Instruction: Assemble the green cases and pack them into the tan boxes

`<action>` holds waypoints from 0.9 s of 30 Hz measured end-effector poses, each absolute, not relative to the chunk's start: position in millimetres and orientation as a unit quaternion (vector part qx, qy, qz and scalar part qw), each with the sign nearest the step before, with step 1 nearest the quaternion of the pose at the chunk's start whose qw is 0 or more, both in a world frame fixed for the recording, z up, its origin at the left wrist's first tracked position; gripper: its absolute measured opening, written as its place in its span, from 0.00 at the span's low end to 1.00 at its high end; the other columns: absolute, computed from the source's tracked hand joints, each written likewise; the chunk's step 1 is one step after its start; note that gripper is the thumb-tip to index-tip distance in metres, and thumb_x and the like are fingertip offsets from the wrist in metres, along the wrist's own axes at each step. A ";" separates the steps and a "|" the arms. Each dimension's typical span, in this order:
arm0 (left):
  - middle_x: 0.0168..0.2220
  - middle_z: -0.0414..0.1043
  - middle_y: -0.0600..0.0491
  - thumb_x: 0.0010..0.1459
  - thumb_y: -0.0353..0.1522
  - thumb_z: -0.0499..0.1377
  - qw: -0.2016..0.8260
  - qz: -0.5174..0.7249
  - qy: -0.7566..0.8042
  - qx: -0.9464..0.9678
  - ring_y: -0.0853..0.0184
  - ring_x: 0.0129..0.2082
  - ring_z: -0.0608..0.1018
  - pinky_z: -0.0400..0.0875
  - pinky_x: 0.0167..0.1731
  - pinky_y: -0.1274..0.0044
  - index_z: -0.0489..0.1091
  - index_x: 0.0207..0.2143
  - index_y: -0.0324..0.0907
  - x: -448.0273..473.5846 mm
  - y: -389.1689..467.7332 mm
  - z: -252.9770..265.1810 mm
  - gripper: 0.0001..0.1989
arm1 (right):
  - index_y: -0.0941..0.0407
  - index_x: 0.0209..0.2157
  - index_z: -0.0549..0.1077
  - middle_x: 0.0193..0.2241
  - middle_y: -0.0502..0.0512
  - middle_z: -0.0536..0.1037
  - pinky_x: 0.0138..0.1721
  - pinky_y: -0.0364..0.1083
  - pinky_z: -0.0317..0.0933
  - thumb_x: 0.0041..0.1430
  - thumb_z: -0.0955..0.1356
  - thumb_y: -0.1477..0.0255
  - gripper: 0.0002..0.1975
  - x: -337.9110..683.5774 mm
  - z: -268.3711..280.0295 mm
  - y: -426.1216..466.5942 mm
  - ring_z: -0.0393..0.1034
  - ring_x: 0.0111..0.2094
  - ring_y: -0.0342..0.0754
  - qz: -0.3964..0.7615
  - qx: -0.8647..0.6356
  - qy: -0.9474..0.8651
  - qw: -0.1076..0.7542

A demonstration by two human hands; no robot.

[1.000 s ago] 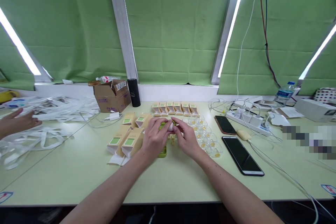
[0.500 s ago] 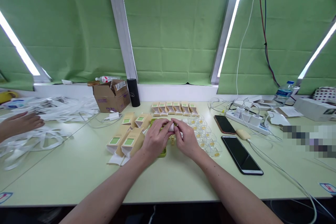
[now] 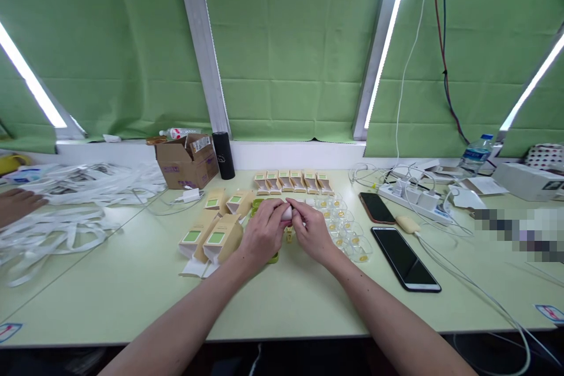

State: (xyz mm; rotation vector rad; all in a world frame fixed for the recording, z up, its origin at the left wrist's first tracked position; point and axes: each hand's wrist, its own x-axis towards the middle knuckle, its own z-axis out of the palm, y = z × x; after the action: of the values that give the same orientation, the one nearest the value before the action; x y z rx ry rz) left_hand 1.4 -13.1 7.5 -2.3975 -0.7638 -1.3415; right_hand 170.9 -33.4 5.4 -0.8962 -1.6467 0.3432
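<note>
My left hand (image 3: 263, 228) is closed around a small white rounded piece (image 3: 287, 214), whose kind I cannot make out. From the other side my right hand (image 3: 311, 228) pinches at the same piece, fingertips against it. Partly hidden below my hands are green tray-like pieces (image 3: 274, 258) and a small yellow part (image 3: 289, 235). Left of my hands lie several open kraft-paper boxes (image 3: 224, 238) with green labels. Close by on the right, clear plastic cups (image 3: 355, 241) with yellow centres lie in rows.
A row of small boxes (image 3: 292, 183) stands behind my hands. Two phones (image 3: 405, 258) and a power strip (image 3: 415, 202) with tangled cables lie right. Left are a cardboard box (image 3: 187, 162), a black cylinder (image 3: 224, 155), white straps (image 3: 79, 235) and another person's hand (image 3: 20, 205).
The other person's hand at the left has moved farther left, toward the picture's edge. My hands stay almost in place around the white piece, with slight finger movement.
</note>
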 end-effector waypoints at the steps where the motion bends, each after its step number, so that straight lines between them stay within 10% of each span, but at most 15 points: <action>1: 0.52 0.74 0.41 0.70 0.27 0.54 0.151 -0.467 -0.263 -0.831 0.55 0.53 0.78 0.78 0.53 0.63 0.69 0.61 0.43 1.2 -12.6 7.7 0.19 | 0.49 0.60 0.78 0.51 0.59 0.84 0.52 0.56 0.73 0.73 0.61 0.70 0.21 171.6 6.2 -33.3 0.79 0.49 0.55 0.154 -0.384 -0.703 0.578; 10: 0.53 0.73 0.43 0.69 0.25 0.56 0.111 -0.494 -0.268 -0.819 0.57 0.55 0.78 0.79 0.55 0.63 0.68 0.59 0.43 -5.3 -6.8 7.7 0.18 | 0.47 0.68 0.68 0.65 0.61 0.71 0.56 0.58 0.74 0.65 0.69 0.73 0.30 183.1 3.2 -31.2 0.72 0.60 0.59 0.138 -0.340 -0.755 0.543; 27: 0.53 0.74 0.43 0.68 0.31 0.60 -0.054 -0.609 -0.278 -0.741 0.56 0.55 0.77 0.78 0.55 0.63 0.73 0.55 0.42 -5.3 -3.5 14.5 0.14 | 0.49 0.57 0.78 0.48 0.58 0.81 0.50 0.60 0.69 0.61 0.72 0.72 0.23 196.5 8.0 -20.4 0.70 0.49 0.60 0.092 -0.447 -0.687 0.566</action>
State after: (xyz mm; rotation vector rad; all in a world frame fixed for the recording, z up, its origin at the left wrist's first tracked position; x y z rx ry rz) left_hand -5.3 -3.5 14.5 -2.4105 -0.9051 -1.9826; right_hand 196.5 -20.4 8.0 -1.0502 -1.6149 0.2171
